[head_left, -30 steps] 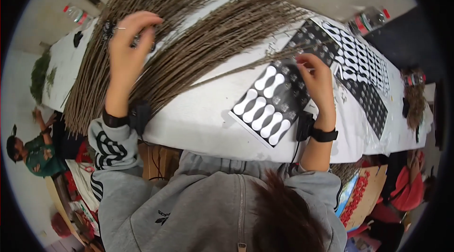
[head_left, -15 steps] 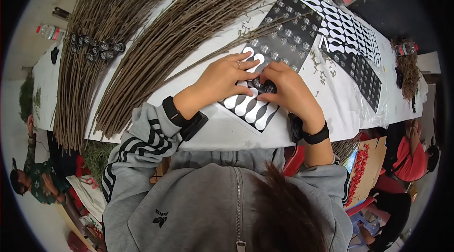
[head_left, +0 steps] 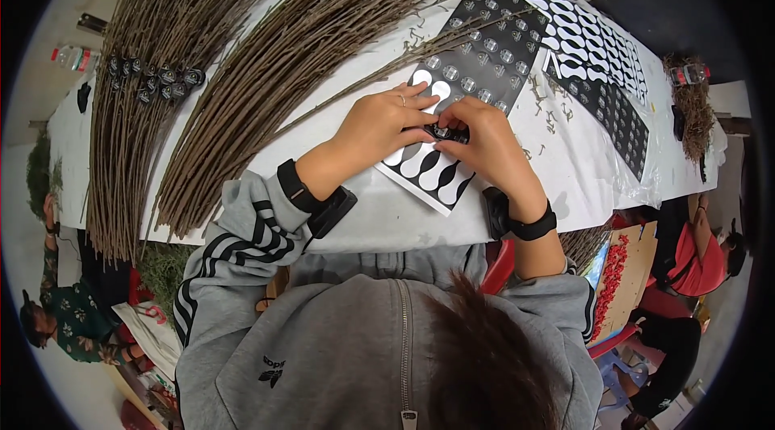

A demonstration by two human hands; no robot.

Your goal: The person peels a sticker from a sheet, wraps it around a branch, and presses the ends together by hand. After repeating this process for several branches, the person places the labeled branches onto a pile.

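As your right hand [head_left: 489,141] pinches the limp-looking sticker [head_left: 452,134], best held edgewise, your half-open left hand [head_left: 378,127] touches its sheet [head_left: 494,68].

Over the printed sticker sheet [head_left: 492,62], the person's right hand [head_left: 482,135] is pinching a black label [head_left: 450,134], while the left hand [head_left: 386,125] is resting its fingers on the sheet. To its left, I'm seeing brown twigs [head_left: 282,87] lying across the white counter [head_left: 355,216]; another patterned sheet [head_left: 593,38] is lying to its right.
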